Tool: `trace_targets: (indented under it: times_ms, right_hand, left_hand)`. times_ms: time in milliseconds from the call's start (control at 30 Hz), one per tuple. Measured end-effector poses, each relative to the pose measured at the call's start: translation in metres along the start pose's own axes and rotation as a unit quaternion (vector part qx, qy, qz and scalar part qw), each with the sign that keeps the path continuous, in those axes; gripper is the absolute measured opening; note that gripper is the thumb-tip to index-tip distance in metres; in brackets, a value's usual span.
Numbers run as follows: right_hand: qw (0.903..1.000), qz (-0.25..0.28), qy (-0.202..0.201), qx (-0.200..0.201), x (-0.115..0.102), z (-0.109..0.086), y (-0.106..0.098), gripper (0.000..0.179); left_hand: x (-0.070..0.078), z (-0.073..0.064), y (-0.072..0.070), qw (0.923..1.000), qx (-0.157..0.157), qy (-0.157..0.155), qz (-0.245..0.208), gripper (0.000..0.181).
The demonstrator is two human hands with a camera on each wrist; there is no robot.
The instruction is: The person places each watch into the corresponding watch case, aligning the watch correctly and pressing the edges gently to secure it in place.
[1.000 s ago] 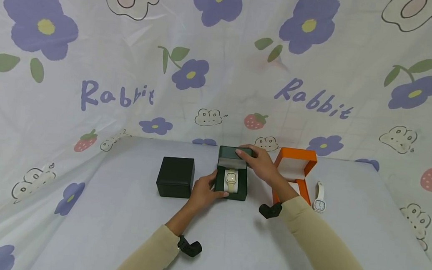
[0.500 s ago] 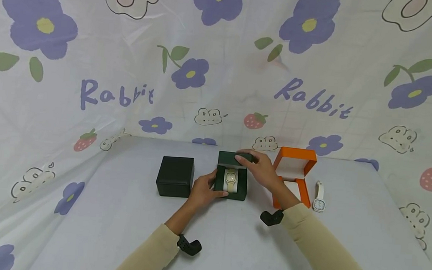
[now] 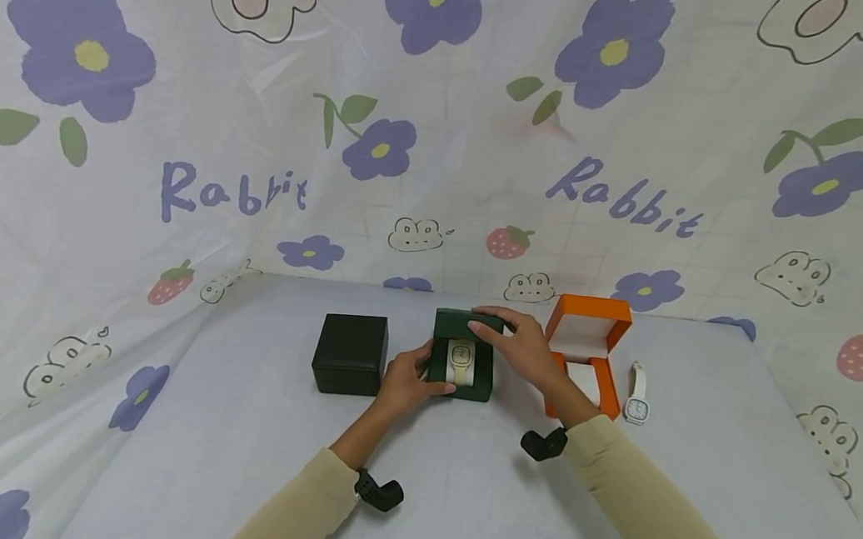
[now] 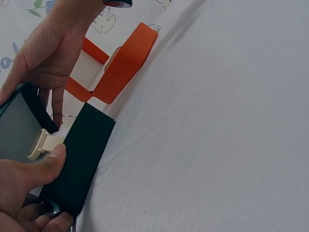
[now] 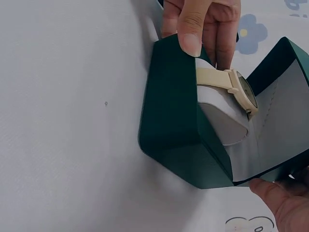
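Note:
A dark green watch box [image 3: 483, 377] sits mid-table with its lid [image 3: 452, 323] partly lowered. Inside, a watch [image 3: 461, 357] with a cream strap is wrapped round a white cushion [image 5: 224, 118]. My left hand [image 3: 402, 384] grips the base at its left front corner, thumb over the front wall. At the lid's right side, my right hand [image 3: 522, 347] holds it, thumb on the outer face. The right wrist view shows the watch [image 5: 244, 94] facing the pale lining of the lid [image 5: 285, 111].
Left of the green box stands a closed black box [image 3: 350, 351]. To the right, an orange box [image 3: 592, 307] has its lid up and a white cushion [image 3: 583, 379] inside. A white watch [image 3: 637, 407] lies beside it. A patterned cloth [image 3: 441, 136] hangs behind the table.
The green box's lid has tilted down towards the watch, and my right hand has come down and nearer with it. My left hand has stayed at the base.

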State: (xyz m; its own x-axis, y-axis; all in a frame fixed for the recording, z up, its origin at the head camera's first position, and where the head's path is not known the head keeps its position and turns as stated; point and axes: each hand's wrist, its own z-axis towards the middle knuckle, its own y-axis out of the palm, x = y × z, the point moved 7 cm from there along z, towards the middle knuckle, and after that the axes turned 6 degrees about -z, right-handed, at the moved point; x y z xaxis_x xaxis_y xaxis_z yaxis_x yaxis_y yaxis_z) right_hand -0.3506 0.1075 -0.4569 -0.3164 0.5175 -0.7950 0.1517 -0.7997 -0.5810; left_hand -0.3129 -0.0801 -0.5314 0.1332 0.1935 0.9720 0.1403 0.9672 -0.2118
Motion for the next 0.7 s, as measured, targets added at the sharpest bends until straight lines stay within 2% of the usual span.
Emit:
trace_targets:
  times_ms: [233,700]
  right_hand:
    - [0.9999,-0.006,-0.013,0.01,0.0009,-0.0035,0.0022,0.05]
    - [0.9998,0.016,-0.005,0.014,0.0023,-0.0092,0.0045,0.045]
  left_hand:
    - [-0.0003,-0.001,0.0004,1.0,0.003,-0.006,-0.001,0.091]
    - [-0.0045,-0.0004,-0.0002,0.9999,0.011,-0.008,-0.01,0.09]
